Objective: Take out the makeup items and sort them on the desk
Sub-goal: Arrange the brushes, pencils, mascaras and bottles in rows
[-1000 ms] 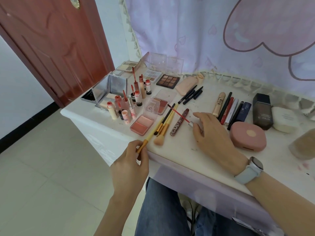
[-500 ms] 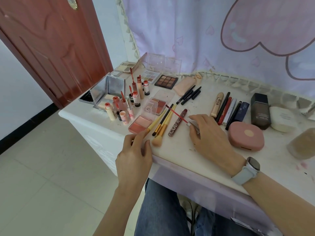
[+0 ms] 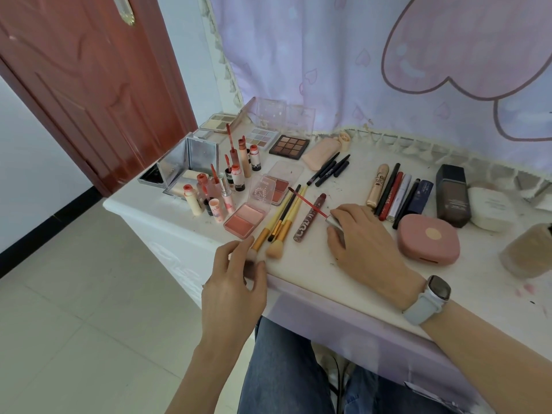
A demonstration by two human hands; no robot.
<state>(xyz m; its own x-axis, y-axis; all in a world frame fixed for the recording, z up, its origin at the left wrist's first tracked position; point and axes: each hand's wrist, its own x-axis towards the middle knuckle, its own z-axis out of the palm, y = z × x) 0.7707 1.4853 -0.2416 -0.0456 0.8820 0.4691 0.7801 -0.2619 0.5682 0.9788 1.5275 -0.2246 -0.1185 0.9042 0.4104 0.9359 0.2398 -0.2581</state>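
Makeup lies in groups on the white desk (image 3: 310, 264). My left hand (image 3: 236, 282) hovers at the desk's front edge, fingers loosely spread around the bristle end of a yellow-handled brush (image 3: 263, 234); that brush lies beside the other brushes (image 3: 285, 218). My right hand (image 3: 367, 246) rests on the desk and pinches the silver cap of a red lip gloss wand (image 3: 312, 206), whose tip points up-left. Left of that hand lies the dark red lip gloss tube (image 3: 309, 219).
A pink blush palette (image 3: 245, 220) sits left of the brushes, with standing lip tints (image 3: 221, 186) and a mirrored box (image 3: 191, 165) behind it. Eyeshadow palettes (image 3: 288, 146) are at the back. Pencils (image 3: 394, 195), a pink compact (image 3: 428, 237) and a dark bottle (image 3: 452, 195) lie right.
My left hand carried the yellow-handled brush from beyond the desk edge onto the desk beside the other brushes and loosened its fingers. My right hand kept the wand, shifting slightly.
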